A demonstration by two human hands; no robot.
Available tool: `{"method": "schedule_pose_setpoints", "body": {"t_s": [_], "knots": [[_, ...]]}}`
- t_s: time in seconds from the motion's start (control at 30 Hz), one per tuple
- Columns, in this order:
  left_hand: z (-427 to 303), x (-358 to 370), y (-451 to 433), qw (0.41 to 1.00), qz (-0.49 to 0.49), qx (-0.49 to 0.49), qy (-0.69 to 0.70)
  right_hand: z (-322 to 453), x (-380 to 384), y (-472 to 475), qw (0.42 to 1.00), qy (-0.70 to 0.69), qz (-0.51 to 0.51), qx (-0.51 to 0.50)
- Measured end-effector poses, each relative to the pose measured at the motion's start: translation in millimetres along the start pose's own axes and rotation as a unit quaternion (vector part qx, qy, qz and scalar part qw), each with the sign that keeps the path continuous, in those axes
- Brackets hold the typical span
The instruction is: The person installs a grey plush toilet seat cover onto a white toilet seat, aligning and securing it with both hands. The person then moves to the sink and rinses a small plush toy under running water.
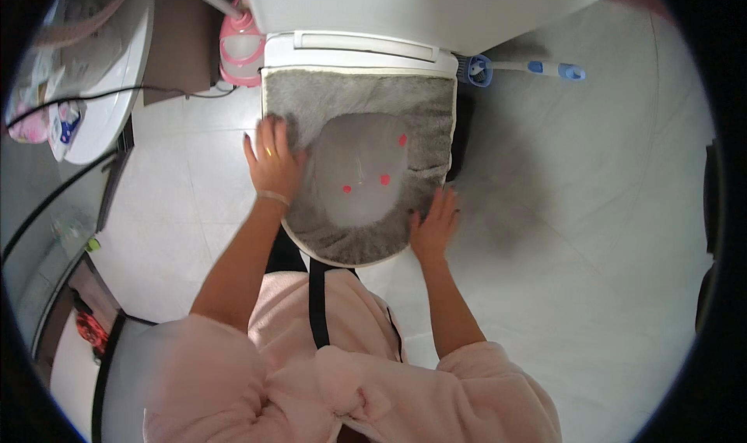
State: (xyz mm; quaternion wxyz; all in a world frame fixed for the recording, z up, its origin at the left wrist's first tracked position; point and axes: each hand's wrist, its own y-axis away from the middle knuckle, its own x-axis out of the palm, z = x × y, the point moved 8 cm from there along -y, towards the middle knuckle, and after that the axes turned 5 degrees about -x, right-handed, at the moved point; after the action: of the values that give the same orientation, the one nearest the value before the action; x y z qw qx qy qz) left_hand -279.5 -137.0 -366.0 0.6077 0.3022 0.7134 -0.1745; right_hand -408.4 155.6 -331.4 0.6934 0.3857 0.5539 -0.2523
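Note:
A grey plush toilet seat cover with a pale edge lies over the toilet before me. Through its oval opening shows a greyish surface with several small red or pink marks. My left hand rests on the cover's left edge, fingers apart, a ring on one finger. At the lower right edge is my right hand, slightly blurred, its fingers spread against or just beside the plush. Neither hand holds anything that shows. White plastic of the toilet is visible behind the cover.
Behind the seat stands a white surface with a green picture. To its left is a pink and clear container; to the right, a blue and white brush. A white basin and black cables are at the far left. Grey tiles form the floor.

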Motion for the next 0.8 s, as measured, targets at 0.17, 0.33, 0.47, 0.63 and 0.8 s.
{"method": "schedule_pose_setpoints", "body": {"t_s": [0.17, 0.33, 0.47, 0.63, 0.8], "knots": [[1.7, 42.4, 26.6, 0.987, 0.118, 0.1, 0.035, 0.2, 72.5, -2.4, 0.992, -0.124, -0.018, 0.018], [-2.9, 39.5, 8.8, 0.988, 0.098, 0.123, 0.002, -6.6, 74.3, -2.9, 0.992, -0.115, -0.037, 0.034], [-29.0, -13.5, -57.7, 0.988, -0.013, 0.152, 0.027, 9.0, -1.1, -68.6, 0.98, -0.141, -0.139, -0.008], [-61.2, 6.6, -134.7, 0.979, 0.094, 0.182, 0.019, 98.6, -20.5, -198.1, 0.944, -0.147, -0.131, -0.266], [-47.9, 20.7, -140.3, 0.955, 0.224, 0.188, -0.045, 139.4, 7.8, -238.4, 0.934, -0.041, 0.081, -0.344]]}}
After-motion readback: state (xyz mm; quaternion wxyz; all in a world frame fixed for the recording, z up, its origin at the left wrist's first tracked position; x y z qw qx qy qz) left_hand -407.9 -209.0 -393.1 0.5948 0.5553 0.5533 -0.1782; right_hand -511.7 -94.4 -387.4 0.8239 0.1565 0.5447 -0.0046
